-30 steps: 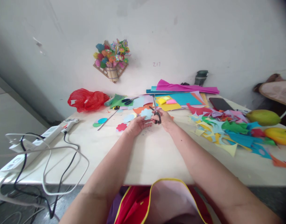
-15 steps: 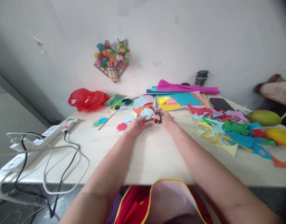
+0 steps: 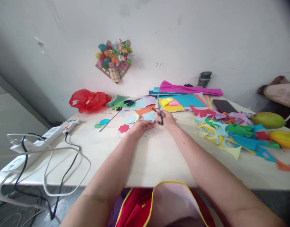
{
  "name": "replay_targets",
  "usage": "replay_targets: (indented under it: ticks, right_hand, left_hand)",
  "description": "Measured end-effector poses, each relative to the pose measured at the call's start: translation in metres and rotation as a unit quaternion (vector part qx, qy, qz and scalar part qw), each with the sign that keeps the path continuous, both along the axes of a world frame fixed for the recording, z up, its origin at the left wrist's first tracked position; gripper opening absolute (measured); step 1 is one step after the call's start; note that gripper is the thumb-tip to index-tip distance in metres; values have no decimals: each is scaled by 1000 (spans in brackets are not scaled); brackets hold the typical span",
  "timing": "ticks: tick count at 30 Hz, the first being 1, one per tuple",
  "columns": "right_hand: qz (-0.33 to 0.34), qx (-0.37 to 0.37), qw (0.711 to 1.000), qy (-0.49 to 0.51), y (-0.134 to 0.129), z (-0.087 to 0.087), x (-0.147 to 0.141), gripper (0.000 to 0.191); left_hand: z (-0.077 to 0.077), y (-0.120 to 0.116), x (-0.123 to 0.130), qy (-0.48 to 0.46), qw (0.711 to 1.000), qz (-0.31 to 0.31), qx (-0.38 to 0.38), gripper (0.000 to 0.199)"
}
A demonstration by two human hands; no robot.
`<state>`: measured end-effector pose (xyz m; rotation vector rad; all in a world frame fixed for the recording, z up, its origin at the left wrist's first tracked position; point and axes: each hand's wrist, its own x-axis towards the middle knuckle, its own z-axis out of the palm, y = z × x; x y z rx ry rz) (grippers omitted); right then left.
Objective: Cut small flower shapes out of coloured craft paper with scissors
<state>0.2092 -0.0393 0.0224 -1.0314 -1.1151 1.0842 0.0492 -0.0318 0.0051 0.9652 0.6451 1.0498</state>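
Observation:
My left hand [image 3: 140, 127] is closed on a light blue paper flower [image 3: 149, 117], its edge scalloped. My right hand [image 3: 168, 119] grips black-handled scissors [image 3: 161, 118], whose blades point up and away from me, just right of the flower. Blur hides whether the blades touch the paper. On the table left of my left hand lies a red paper flower [image 3: 123, 128]. Pale blue and yellow paper pieces [image 3: 130, 119] rest behind it, partly covered by my fingers.
Colourful paper scraps [image 3: 220, 132] cover the right side, beside a phone [image 3: 224, 106] and a green mango [image 3: 268, 119]. Paper sheets [image 3: 189, 100] and a second pair of scissors [image 3: 132, 102] lie at the back. A red plastic bag [image 3: 89, 101] and power strip [image 3: 33, 148] are left.
The light blue flower has dipped and tilted a little in my left hand. The scissors in my right hand have shifted slightly, their blades leaning more to the left.

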Motion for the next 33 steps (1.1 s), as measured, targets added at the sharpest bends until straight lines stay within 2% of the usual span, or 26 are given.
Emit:
replay_targets:
  ticks: [5,9,13,16,18,23,28,33]
  right_hand:
    - [39,27,997,-55,0,-1,-1,37]
    - [66,27,995,-62,-2,0,-2,38]
    - [45,26,997,-59,-1,1,1,39]
    - [17,22,998,-52,0,2,5,41]
    - [22,6,998,-53,-1,4,8,43]
    - [81,-45,990,-110,-7,7,14,41]
    - [152,-47,973,-164,-8,5,19,32]
    - [192,-39,960,-202,-4,0,23,31]
  left_hand:
    - [-4,3,0,15,999,30,22,16]
    - [-8,7,-2,63,995,60,42,20]
    - [-9,10,-4,87,992,78,58,26]
    - [-9,11,-6,68,992,94,55,31]
    - [-8,11,-6,55,992,102,52,32]
    - [-5,10,-4,42,992,112,50,27]
    - [0,6,-3,28,992,119,42,20]
    - [1,6,-5,13,990,134,34,16]
